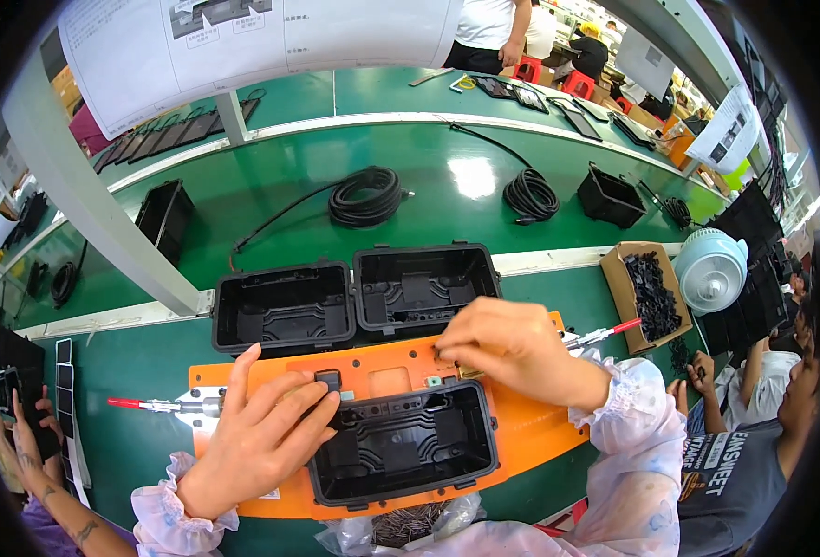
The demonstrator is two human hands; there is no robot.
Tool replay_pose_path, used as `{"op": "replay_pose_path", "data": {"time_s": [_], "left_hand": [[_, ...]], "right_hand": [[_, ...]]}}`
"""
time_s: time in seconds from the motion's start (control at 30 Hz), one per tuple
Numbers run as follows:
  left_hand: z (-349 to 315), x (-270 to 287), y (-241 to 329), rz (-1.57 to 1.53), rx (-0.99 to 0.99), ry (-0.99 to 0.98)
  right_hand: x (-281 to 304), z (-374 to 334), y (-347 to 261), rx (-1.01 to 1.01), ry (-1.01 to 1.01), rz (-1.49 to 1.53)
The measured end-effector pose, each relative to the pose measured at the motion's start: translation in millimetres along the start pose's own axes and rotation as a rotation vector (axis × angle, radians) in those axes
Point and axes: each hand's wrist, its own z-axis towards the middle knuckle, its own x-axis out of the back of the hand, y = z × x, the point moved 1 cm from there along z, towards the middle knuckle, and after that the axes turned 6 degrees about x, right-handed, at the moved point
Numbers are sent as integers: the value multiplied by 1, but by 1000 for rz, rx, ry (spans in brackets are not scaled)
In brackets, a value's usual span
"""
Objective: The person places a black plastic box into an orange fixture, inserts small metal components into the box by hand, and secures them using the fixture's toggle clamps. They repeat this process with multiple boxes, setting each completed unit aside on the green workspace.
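Observation:
A black plastic box (401, 444), open side up, sits on an orange fixture plate (540, 408). My left hand (266, 432) lies across the plate's left side with its fingers apart, the fingertips at the box's far left corner and by a small black block (329, 380). Over the plate's far right part, my right hand (507, 348) is closed in a pinch. A small dark piece (440, 355) shows at its fingertips; its kind cannot be made out. Two more black boxes (285, 306) (426, 288) stand side by side behind the plate.
Red-handled toggle clamps (155, 405) (605, 334) flank the plate. At the right are a cardboard box of small black parts (647, 292) and a light-blue fan (710, 271). Coiled black cables (365, 197) (531, 195) lie beyond. A metal post (104, 186) rises at left. Co-workers sit on both sides.

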Motion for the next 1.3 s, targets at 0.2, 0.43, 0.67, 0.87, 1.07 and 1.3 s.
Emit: {"op": "replay_pose_path", "data": {"time_s": [0.2, 0.43, 0.67, 0.87, 1.07, 1.3], "left_hand": [[-1, 0, 0, -5, 1, -4], [-1, 0, 0, -13, 6, -6], [-1, 1, 0, -19, 6, -14], [1, 0, -1, -15, -2, -6], [0, 1, -2, -32, -1, -1], [0, 1, 0, -24, -6, -2]], "right_hand": [[6, -4, -3, -296, -66, 216], [8, 1, 8, -673, -137, 648], [9, 10, -17, -343, -221, 124], [14, 9, -5, -118, -167, 47], [23, 31, 10, -314, -423, 327], [18, 26, 7, -16, -115, 80]]}}
